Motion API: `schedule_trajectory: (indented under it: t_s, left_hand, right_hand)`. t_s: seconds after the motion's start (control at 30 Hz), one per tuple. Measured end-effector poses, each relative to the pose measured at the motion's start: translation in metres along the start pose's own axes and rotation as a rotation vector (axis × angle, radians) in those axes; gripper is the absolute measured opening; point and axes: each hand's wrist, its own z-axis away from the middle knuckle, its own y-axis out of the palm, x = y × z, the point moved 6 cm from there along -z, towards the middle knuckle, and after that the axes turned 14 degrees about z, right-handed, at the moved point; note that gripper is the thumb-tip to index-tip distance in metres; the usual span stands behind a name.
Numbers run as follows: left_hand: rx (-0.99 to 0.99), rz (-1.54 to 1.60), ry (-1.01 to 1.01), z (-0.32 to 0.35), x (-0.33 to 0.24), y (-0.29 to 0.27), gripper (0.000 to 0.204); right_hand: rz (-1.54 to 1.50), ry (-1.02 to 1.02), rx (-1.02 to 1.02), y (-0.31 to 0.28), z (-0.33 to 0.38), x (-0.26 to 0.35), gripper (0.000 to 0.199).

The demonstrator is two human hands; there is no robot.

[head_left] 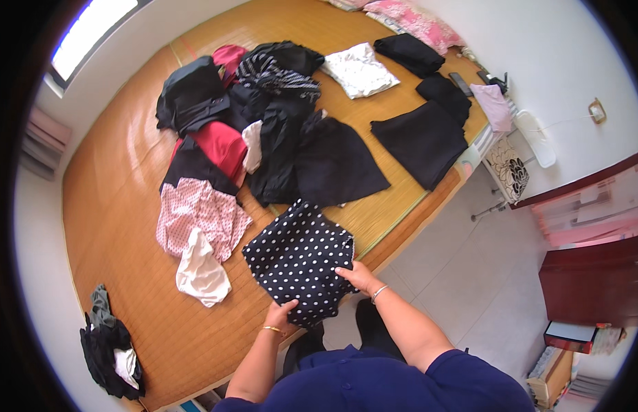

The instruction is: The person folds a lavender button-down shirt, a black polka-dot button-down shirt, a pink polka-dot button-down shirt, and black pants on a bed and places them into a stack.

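A black garment with white polka dots (302, 257) is held out at the near edge of the bed, its far part lying over the mat. My left hand (280, 314) grips its lower left edge, thumb on top. At the right edge, my right hand (359, 276) pinches the cloth the same way. The fingers of both hands are partly hidden under the fabric. Just beyond it lies a spread black garment (343, 161). To the left are a pink patterned garment (199, 216) and a small white cloth (203, 271).
A mixed clothes heap (264, 103) covers the bed's middle. Along the right lie a folded white patterned garment (360, 70), a folded black one (409, 53) and a flat black piece (422, 144). Dark clothes (109, 353) sit at the lower left corner. A small table (508, 168) stands beside the bed.
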Motion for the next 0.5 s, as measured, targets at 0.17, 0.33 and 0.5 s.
schedule_trajectory:
  t_s: [0.17, 0.33, 0.5]
  left_hand:
    - [0.208, 0.045, 0.183, 0.043, -0.053, 0.103, 0.052]
    - [0.153, 0.112, 0.254, 0.057, -0.046, 0.217, 0.047]
    - [0.199, 0.262, 0.187, 0.028, -0.017, 0.327, 0.039]
  right_hand:
    - [0.028, -0.183, 0.121, -0.042, 0.033, 0.083, 0.032]
    - [-0.021, -0.276, -0.018, -0.147, 0.082, 0.168, 0.035]
    - [-0.135, -0.265, -0.09, -0.256, 0.099, 0.223, 0.029]
